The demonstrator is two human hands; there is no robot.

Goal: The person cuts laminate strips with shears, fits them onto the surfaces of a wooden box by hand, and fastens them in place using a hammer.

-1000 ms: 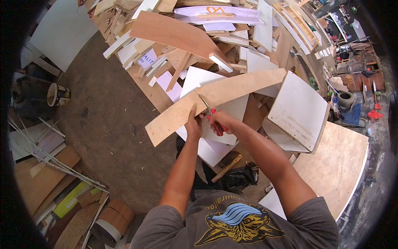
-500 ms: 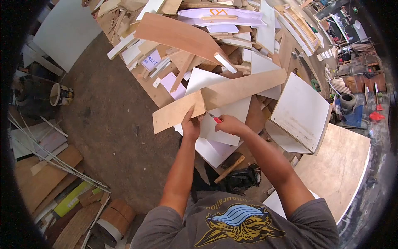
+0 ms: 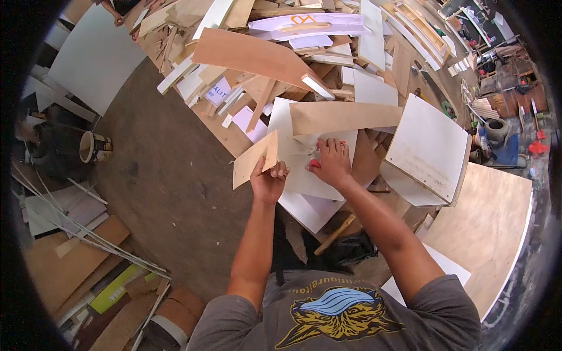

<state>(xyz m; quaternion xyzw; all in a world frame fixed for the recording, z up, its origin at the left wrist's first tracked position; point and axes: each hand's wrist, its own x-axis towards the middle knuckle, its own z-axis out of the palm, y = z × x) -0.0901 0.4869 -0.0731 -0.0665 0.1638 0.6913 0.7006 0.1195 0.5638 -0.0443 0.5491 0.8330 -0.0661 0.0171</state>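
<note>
White board (image 3: 305, 182): one, landmark of this entry; partly covered.
Left hand (image 3: 269, 182): at the board's left edge, pinching a small plywood piece (image 3: 250, 162); the thumb and fingers hide part of that piece.
Right hand (image 3: 335, 165): over the board, near the left hand but apart from it, back uppermost, upon a red-handled tool (image 3: 316, 163). Red shows at two places; the working end is blurred, and whether the fingers grip cannot be told.
Long plywood strip (image 3: 345, 119): across the board's far edge.
White box (image 3: 426, 149): right of the board, underside hidden.
Reddish-brown panel (image 3: 252, 57): beyond the board.
Another person's hand (image 3: 118, 19): far left beyond the board, blurred, arm cut off.
</note>
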